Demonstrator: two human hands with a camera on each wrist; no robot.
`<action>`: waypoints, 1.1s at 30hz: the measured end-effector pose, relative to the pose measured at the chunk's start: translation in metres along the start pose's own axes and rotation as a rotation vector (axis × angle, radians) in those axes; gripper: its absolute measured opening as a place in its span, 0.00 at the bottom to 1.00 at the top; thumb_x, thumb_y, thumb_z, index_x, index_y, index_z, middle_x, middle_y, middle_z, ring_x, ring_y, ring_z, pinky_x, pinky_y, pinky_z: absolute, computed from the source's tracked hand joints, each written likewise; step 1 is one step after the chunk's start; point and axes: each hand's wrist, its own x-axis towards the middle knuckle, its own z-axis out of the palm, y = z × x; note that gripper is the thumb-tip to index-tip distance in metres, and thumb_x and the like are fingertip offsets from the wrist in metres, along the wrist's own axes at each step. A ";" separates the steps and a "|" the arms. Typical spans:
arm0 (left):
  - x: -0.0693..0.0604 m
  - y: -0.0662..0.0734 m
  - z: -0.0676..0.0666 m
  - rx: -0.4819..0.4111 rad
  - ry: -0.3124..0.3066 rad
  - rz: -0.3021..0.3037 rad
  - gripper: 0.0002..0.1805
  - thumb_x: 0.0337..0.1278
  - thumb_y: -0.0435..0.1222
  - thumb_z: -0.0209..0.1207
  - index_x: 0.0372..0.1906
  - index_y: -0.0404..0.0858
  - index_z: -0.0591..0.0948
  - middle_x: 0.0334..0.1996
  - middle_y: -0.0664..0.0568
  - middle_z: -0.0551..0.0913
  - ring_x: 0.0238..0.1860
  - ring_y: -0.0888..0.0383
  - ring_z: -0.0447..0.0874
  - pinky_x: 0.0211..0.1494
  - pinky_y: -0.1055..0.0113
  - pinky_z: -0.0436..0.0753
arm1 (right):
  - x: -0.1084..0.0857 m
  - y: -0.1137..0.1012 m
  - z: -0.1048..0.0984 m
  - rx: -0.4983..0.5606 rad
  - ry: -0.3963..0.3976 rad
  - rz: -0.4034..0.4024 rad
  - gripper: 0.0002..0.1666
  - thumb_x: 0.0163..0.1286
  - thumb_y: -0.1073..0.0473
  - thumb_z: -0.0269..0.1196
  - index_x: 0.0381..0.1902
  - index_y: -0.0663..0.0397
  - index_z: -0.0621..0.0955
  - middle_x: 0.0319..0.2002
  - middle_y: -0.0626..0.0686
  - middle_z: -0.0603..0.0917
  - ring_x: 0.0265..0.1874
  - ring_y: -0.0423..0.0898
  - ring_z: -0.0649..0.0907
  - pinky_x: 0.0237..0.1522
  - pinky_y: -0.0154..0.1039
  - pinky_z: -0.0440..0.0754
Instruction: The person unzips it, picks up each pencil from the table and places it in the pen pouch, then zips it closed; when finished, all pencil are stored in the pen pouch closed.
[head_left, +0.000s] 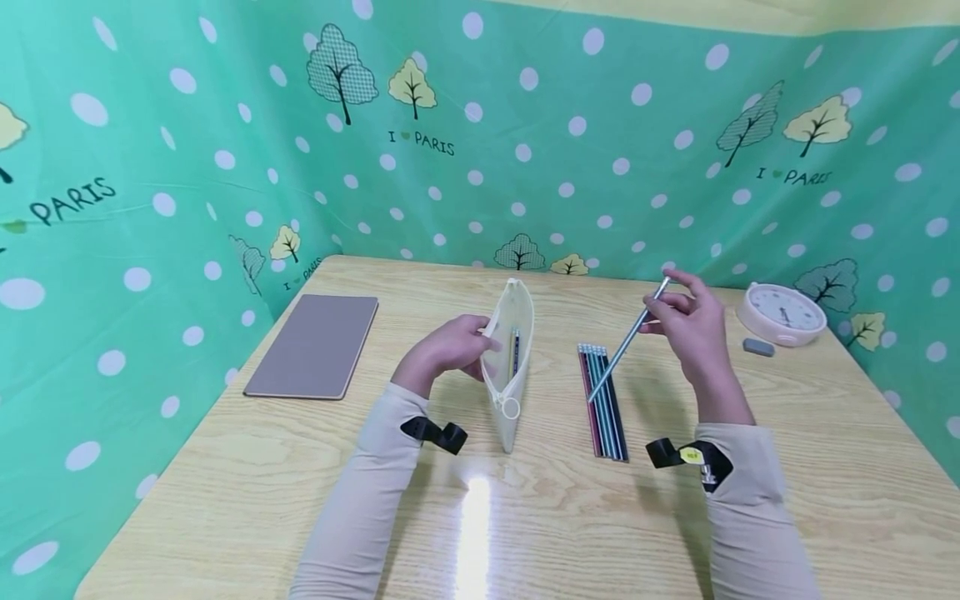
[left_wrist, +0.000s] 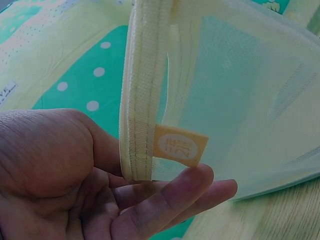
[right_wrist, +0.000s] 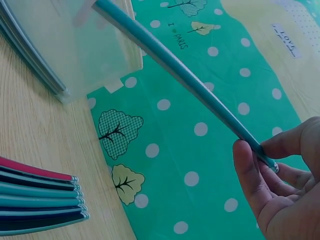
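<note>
My left hand [head_left: 459, 343] grips the near-side wall of an upright, cream zip pouch [head_left: 507, 425], thumb over its open rim. Several pencils [head_left: 515, 354] stand inside it. In the left wrist view the pouch's mesh side [left_wrist: 225, 100] and a small orange tag [left_wrist: 180, 145] show beside my fingers. With thumb and fingertips my right hand [head_left: 688, 321] pinches a teal pencil [right_wrist: 175, 65] by one end, tilted above the table. Below it lies a row of pencils [head_left: 606, 417], teal, dark and one red, side by side; the right wrist view shows their ends [right_wrist: 45, 200].
A grey notebook [head_left: 315, 346] lies on the left of the wooden table [head_left: 247, 500]. At the right back are a pale round clock [head_left: 782, 315] and a small grey eraser [head_left: 758, 347]. Behind the table hangs a green dotted cloth [head_left: 450, 167].
</note>
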 end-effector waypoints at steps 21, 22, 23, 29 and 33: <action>0.000 -0.002 0.000 -0.013 -0.001 0.007 0.29 0.75 0.31 0.51 0.75 0.26 0.64 0.57 0.27 0.82 0.47 0.37 0.90 0.50 0.54 0.91 | -0.008 -0.004 0.025 0.205 -0.055 -0.072 0.32 0.76 0.70 0.59 0.74 0.65 0.64 0.35 0.41 0.88 0.28 0.40 0.90 0.31 0.35 0.91; 0.000 -0.002 0.000 -0.013 -0.002 0.008 0.28 0.75 0.31 0.51 0.75 0.26 0.64 0.57 0.26 0.81 0.47 0.37 0.90 0.50 0.54 0.91 | -0.009 -0.004 0.026 0.214 -0.047 -0.073 0.32 0.76 0.70 0.59 0.74 0.64 0.64 0.35 0.41 0.88 0.28 0.40 0.90 0.31 0.35 0.91; 0.000 -0.002 0.000 -0.013 -0.002 0.009 0.28 0.75 0.31 0.51 0.75 0.26 0.64 0.57 0.26 0.81 0.48 0.36 0.89 0.50 0.54 0.91 | -0.009 -0.005 0.027 0.225 -0.038 -0.072 0.31 0.76 0.71 0.59 0.73 0.64 0.65 0.35 0.41 0.88 0.28 0.40 0.90 0.30 0.34 0.91; 0.001 -0.001 0.000 -0.023 -0.005 0.008 0.28 0.75 0.30 0.51 0.75 0.25 0.64 0.57 0.26 0.81 0.48 0.35 0.89 0.49 0.54 0.92 | -0.010 -0.007 0.032 0.295 0.016 -0.055 0.25 0.75 0.71 0.60 0.65 0.55 0.68 0.34 0.45 0.88 0.27 0.42 0.90 0.29 0.35 0.91; 0.000 -0.001 -0.001 -0.015 -0.005 0.006 0.28 0.75 0.30 0.51 0.75 0.26 0.65 0.57 0.26 0.81 0.48 0.36 0.89 0.49 0.55 0.92 | -0.010 -0.007 0.035 0.301 0.059 -0.051 0.24 0.75 0.71 0.60 0.63 0.51 0.66 0.35 0.47 0.87 0.26 0.41 0.90 0.30 0.35 0.91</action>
